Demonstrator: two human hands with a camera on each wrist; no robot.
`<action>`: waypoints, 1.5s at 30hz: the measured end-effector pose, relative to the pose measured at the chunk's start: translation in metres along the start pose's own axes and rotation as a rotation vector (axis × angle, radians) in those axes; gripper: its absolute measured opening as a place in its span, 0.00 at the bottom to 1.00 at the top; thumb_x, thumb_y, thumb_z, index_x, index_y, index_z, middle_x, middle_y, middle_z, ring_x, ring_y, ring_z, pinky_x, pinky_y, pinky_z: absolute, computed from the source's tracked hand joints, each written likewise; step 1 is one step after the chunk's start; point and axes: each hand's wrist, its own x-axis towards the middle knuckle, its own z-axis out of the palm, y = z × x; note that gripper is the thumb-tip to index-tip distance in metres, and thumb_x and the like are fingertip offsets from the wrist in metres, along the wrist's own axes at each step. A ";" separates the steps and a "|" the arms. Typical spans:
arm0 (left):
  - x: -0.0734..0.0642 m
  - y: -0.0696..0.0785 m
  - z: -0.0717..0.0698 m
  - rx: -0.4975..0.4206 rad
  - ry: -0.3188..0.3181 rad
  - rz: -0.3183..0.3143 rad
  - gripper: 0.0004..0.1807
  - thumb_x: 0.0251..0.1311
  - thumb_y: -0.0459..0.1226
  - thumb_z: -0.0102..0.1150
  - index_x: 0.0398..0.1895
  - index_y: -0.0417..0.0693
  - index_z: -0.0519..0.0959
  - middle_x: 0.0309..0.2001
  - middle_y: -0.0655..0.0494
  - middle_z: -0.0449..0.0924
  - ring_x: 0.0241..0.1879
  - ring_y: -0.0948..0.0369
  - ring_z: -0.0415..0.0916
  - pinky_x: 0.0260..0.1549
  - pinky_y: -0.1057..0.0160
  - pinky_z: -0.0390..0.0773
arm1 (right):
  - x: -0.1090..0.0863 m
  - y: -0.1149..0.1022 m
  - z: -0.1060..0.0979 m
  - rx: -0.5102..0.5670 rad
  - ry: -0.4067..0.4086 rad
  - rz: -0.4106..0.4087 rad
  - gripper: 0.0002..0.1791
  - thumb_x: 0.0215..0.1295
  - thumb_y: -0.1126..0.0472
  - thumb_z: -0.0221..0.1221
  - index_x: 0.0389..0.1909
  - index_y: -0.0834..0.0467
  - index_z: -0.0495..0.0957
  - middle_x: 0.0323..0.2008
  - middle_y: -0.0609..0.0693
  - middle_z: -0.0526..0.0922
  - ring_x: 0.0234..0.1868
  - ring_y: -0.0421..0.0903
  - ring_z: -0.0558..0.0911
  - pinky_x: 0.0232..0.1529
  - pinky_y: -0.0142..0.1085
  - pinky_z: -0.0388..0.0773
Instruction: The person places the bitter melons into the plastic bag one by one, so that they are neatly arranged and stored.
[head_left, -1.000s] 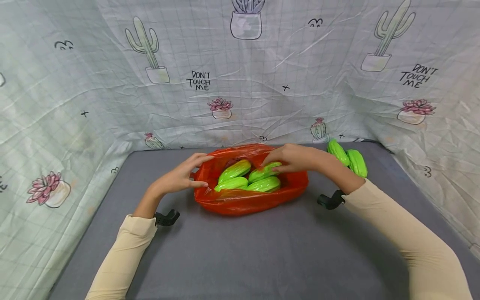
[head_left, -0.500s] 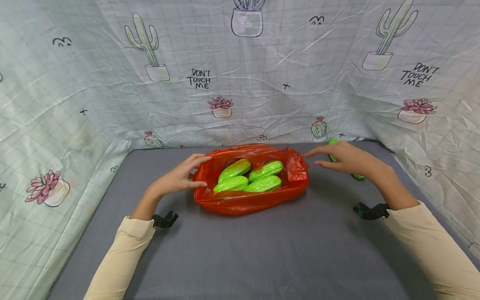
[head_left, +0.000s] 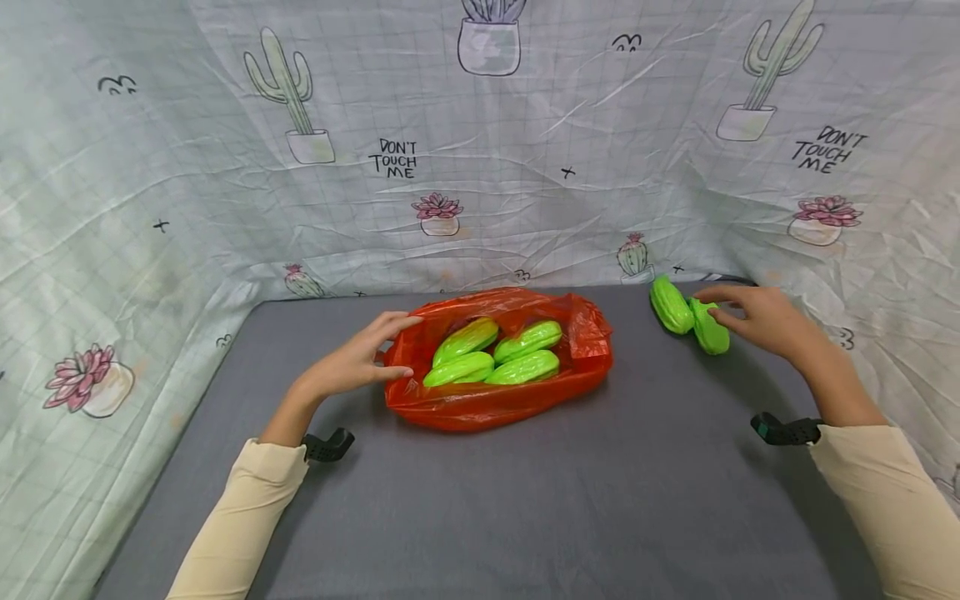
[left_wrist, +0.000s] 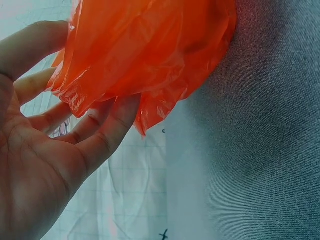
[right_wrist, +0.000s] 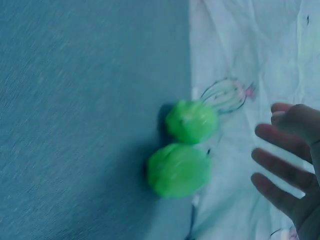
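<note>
In the head view a red plastic bag (head_left: 480, 410) lies with its mouth open, several glossy, ribbed, oblong green fruits (head_left: 525, 367) inside. At its left end, my left hand (head_left: 352, 354) holds the rim, thumb on the near side and fingers at the back. The left wrist view shows the bag's crumpled edge (left_wrist: 135, 60) between the thumb and fingers. On the right, two more green fruits (head_left: 670, 306) lie side by side at the back. My right hand (head_left: 768, 321), fingers extended and holding nothing, hovers by the right-hand fruit (head_left: 711, 329). Both appear blurred in the right wrist view.
A grey cloth-covered table (head_left: 525, 508) lies beneath everything. Pale fabric walls (head_left: 510, 200) with printed cacti and lettering rise at the back and both sides. Dark wrist mounts (head_left: 328, 446) sit on both forearms.
My right hand has come out of the bag's mouth and moved right to the two fruits by the back edge. The bag's right flap now folds inward. My left hand stays at the rim.
</note>
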 end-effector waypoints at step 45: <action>0.004 0.000 -0.002 0.024 -0.010 -0.005 0.42 0.63 0.38 0.70 0.78 0.55 0.61 0.75 0.48 0.56 0.68 0.49 0.62 0.57 0.43 0.74 | -0.022 0.041 0.029 -0.022 -0.065 0.190 0.25 0.59 0.67 0.68 0.56 0.70 0.76 0.55 0.76 0.75 0.53 0.74 0.74 0.50 0.67 0.70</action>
